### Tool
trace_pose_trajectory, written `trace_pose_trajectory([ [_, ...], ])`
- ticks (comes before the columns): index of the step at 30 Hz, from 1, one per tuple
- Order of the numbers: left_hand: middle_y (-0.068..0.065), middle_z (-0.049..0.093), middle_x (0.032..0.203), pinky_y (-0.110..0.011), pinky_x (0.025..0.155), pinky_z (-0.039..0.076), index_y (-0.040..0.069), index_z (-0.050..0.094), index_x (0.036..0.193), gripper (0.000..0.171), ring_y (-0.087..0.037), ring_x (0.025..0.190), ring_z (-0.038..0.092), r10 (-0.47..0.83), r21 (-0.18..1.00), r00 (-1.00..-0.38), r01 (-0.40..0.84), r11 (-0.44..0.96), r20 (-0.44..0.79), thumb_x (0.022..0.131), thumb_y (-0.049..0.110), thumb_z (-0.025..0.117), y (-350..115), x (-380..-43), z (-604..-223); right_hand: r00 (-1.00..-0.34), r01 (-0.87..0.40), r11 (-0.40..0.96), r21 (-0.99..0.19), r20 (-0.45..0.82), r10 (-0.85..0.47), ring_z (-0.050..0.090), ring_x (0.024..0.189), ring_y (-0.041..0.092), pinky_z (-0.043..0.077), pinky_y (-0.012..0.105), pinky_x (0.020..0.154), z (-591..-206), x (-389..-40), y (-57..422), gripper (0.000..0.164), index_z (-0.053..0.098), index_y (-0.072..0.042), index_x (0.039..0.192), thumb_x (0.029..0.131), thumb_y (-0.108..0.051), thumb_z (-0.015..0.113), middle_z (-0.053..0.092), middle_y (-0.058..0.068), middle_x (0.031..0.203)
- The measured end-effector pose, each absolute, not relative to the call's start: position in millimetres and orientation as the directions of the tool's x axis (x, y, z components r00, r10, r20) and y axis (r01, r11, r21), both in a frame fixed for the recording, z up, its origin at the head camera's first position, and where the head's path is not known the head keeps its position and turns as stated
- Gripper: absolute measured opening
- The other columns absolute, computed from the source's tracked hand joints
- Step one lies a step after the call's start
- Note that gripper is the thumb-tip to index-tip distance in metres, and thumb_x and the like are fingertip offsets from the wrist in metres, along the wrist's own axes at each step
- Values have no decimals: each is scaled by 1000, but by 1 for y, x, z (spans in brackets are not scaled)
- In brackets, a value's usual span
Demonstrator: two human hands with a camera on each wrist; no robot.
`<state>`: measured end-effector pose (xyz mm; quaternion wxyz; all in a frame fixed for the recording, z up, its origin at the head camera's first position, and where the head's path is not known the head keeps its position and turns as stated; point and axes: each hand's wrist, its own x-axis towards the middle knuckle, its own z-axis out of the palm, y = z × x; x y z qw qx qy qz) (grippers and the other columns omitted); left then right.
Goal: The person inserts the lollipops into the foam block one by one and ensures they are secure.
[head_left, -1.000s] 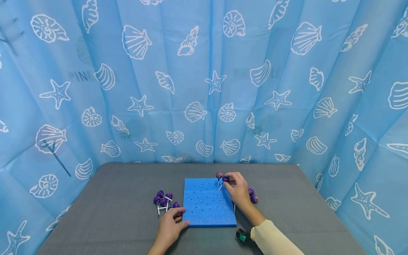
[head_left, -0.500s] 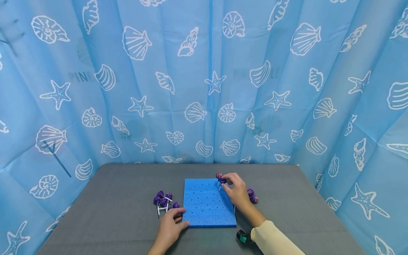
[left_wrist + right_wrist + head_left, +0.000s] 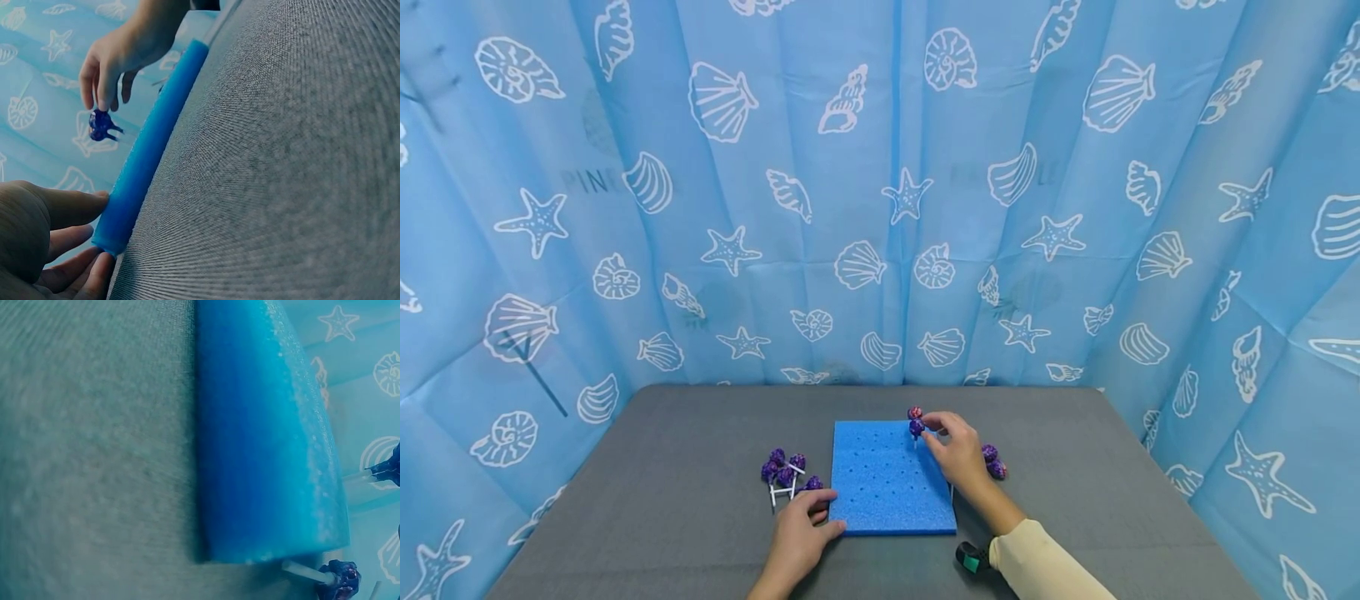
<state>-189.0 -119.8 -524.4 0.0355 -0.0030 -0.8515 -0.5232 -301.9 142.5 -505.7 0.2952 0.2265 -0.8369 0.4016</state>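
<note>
Near the back right of a blue foam board (image 3: 891, 483) dotted with small holes, my right hand (image 3: 958, 450) pinches a purple-wrapped lollipop (image 3: 917, 427). Its white stick points down towards the board; whether the tip is in a hole I cannot tell. Just behind it a red and purple lollipop (image 3: 914, 412) stands on the board's far edge. My left hand (image 3: 801, 529) holds the front left corner of the board, thumb and fingers touching it in the left wrist view. The right hand is out of sight in the right wrist view, where a lollipop (image 3: 337, 581) shows beside the board.
Several purple lollipops (image 3: 786, 471) lie loose left of the board. More lollipops (image 3: 994, 461) lie to its right, partly behind the right arm. A black strap with a green patch (image 3: 972, 556) is by the right sleeve. A blue shell-print curtain (image 3: 895, 217) hangs behind the grey table (image 3: 700, 467).
My right hand has shifted slightly left with the lollipop, whose tilted stick is now closer to upright in front of the standing one. The left hand and board have not moved.
</note>
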Motion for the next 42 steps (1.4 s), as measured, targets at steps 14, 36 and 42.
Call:
trace_pose_trajectory([
  [14, -14, 62, 111, -30, 80, 56, 2, 68, 110, 41, -30, 101, 63, -30, 887, -996, 60, 458, 83, 72, 4, 84, -120, -189, -525, -692, -632, 592, -500, 708, -141, 63, 85, 19, 57, 41, 70, -506, -305, 152, 22, 69, -4, 97, 78, 3, 78, 67, 4, 93],
  [36, -12, 62, 109, -30, 80, 56, 1, 68, 109, 41, -29, 100, 63, -42, 879, -995, 62, 472, 92, 72, 4, 84, -118, -188, -524, -764, -549, 669, -501, 625, -159, 62, 93, 25, 52, 46, 79, -514, -308, 190, 26, 70, -2, 100, 76, 0, 81, 69, 6, 97],
  [42, -12, 62, 110, -30, 80, 56, 2, 68, 111, 41, -28, 101, 63, -40, 878, -996, 47, 476, 75, 73, 4, 84, -119, -189, -526, -769, -540, 678, -498, 620, -157, 61, 92, 29, 50, 49, 79, -516, -307, 200, 28, 70, -1, 100, 74, 0, 82, 70, 8, 96],
])
